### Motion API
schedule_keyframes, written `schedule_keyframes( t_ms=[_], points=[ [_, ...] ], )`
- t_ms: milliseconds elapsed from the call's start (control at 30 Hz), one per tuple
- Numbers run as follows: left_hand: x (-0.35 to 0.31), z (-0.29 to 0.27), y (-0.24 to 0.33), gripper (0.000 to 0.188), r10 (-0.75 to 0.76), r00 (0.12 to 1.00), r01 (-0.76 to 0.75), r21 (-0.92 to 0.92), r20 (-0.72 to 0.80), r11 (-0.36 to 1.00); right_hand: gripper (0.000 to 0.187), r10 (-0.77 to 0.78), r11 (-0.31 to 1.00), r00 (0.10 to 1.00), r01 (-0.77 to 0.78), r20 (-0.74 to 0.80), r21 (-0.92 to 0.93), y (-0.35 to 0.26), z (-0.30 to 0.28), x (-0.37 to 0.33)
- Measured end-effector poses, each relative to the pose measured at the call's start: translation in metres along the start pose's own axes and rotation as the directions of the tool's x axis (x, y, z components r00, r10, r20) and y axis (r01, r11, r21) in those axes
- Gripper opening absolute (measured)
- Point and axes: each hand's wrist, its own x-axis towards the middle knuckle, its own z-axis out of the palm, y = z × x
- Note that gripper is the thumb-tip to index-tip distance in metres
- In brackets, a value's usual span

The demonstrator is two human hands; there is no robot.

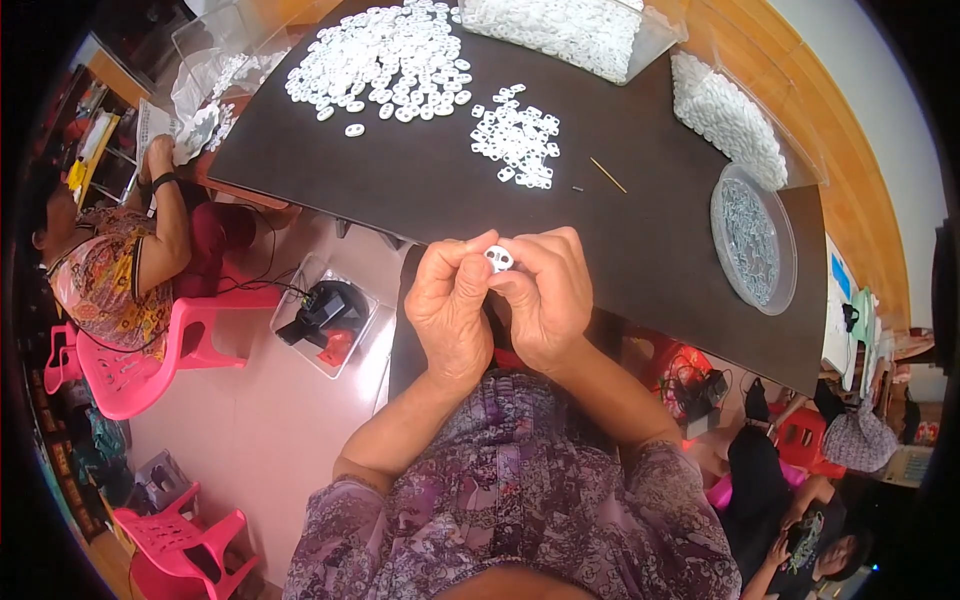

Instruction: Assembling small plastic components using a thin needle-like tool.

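Observation:
Both hands meet in front of my chest at the table's near edge. Between their fingertips is a small white oval plastic piece [499,259] with dark holes. My left hand [450,305] pinches its left side with thumb and forefinger. On the other side my right hand [548,295] grips it the same way, fingers curled. Beyond the hands lies a small pile of flat white pieces with holes [515,140]. A larger heap of white oval two-holed pieces [385,60] spreads at the far left of the dark table [400,180].
A thin yellowish stick [608,175] and a tiny metal pin [577,189] lie right of the small pile. Clear bins of white pieces [560,30] stand at the back. A round tub [752,240] holds small metal parts. Other people [130,250] sit left and lower right.

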Motion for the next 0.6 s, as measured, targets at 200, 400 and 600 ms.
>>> schedule_keyframes(
  t_ms=[200, 400, 600],
  points=[
    [-0.003, -0.003, -0.006, 0.019, 0.067, 0.998, -0.068, 0.041, 0.015, 0.997, 0.024, -0.081, 0.995, 0.997, 0.081, 0.003, -0.050, 0.002, 0.002, -0.002],
    [-0.002, -0.002, -0.009, 0.017, 0.060, 0.998, -0.060, -0.008, -0.022, 0.998, 0.022, -0.095, 0.995, 0.995, 0.094, -0.018, -0.042, 0.002, 0.008, -0.001],
    [0.000, -0.004, -0.010, 0.017, 0.111, 0.993, -0.109, 0.075, -0.026, 0.991, 0.021, -0.118, 0.992, 0.993, 0.117, -0.017, -0.052, 0.004, 0.011, -0.002]
  ],
)
